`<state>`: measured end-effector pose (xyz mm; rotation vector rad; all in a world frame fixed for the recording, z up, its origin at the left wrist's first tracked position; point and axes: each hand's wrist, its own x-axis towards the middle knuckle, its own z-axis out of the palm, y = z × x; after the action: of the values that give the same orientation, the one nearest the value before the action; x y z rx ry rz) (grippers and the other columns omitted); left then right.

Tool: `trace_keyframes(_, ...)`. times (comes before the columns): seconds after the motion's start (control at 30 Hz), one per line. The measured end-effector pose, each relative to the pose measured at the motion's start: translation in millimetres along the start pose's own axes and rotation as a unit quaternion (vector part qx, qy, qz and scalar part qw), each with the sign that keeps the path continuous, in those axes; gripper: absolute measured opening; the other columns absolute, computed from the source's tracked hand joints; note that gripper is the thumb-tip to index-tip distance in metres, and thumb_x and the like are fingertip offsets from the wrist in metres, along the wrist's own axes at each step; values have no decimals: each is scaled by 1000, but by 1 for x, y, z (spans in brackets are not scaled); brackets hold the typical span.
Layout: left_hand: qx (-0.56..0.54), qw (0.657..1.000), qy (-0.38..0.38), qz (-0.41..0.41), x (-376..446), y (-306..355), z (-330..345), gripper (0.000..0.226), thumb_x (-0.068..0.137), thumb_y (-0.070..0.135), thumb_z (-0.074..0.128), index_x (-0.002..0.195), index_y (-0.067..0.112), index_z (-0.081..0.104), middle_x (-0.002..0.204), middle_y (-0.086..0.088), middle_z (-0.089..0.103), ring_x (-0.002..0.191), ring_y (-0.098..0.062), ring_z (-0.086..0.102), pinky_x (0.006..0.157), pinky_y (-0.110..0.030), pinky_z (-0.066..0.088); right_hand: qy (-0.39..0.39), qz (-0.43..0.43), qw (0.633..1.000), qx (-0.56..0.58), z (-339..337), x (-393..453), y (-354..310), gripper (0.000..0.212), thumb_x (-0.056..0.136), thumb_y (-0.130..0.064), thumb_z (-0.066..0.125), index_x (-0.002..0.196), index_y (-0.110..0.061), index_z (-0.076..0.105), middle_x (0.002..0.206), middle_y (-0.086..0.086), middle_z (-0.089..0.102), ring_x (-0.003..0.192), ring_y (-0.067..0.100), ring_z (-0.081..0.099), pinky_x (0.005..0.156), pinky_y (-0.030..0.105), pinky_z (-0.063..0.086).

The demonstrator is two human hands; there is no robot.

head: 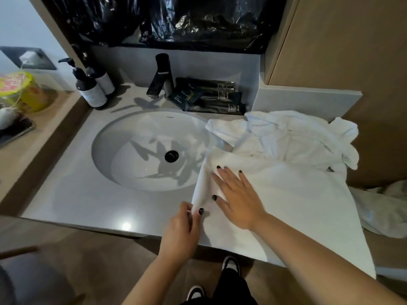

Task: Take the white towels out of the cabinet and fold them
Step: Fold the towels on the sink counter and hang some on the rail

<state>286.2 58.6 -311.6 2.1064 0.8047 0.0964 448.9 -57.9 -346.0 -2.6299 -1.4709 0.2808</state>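
A white towel (286, 199) lies spread on the grey countertop (72, 194), right of the sink, its near edge hanging over the counter's front. My right hand (237, 199) presses flat on the towel with its fingers straight and spread. My left hand (182, 230) pinches the towel's left edge near the front corner, between thumb and fingers. Behind it lies a crumpled heap of white towels (286, 135), reaching to the counter's right end. Another pale cloth (383, 212) lies lower at the far right.
An oval sink (132, 172) with a black drain fills the counter's middle. A black tap (160, 78), two pump bottles (92, 86) and dark toiletry packets (209, 95) stand along the back. A wooden panel (341, 40) rises at the right. My shoes (231, 263) show below.
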Motion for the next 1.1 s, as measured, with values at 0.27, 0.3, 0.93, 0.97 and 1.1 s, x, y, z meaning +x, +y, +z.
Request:
trace_keyframes(0.27,56,993,21,-101,1,-5,3,28,98,41,51,112,20,38,86,1,63,72,-16,65,66,-42,60,-14,8,1000,-11,1,0,-5,65,100,-52,14,158,-25,2,165,-3,-6,150,12,-14,122,46,-3)
trace_keyframes(0.3,104,991,40,-74,-1,-4,5,29,98,40,51,114,20,38,89,1,65,74,-18,65,69,-42,58,-21,9,1000,-14,0,0,-6,65,100,-52,14,158,-24,0,165,-3,-9,150,13,-16,122,48,-3)
trace_keyframes(0.93,376,916,-81,110,13,-18,26,77,90,58,-13,148,11,-30,155,-6,-38,142,-17,-39,117,-46,-22,-45,24,997,-60,-16,76,-6,72,101,-54,11,157,-9,2,165,5,-2,151,19,-11,122,42,-10)
trace_keyframes(0.97,375,917,-85,108,13,-16,26,77,89,57,-14,147,11,-31,154,-6,-41,141,-17,-41,117,-46,-23,-47,21,997,-64,-19,79,-6,69,102,-51,12,157,-9,3,166,5,-2,151,19,-10,122,42,-8)
trace_keyframes(1.1,406,900,-99,124,12,-7,21,73,88,46,-12,150,9,-27,156,-5,-37,141,-20,-41,117,-50,-22,21,28,999,10,-17,46,-13,60,105,-31,25,157,-8,6,165,7,0,152,20,-7,123,41,-5)
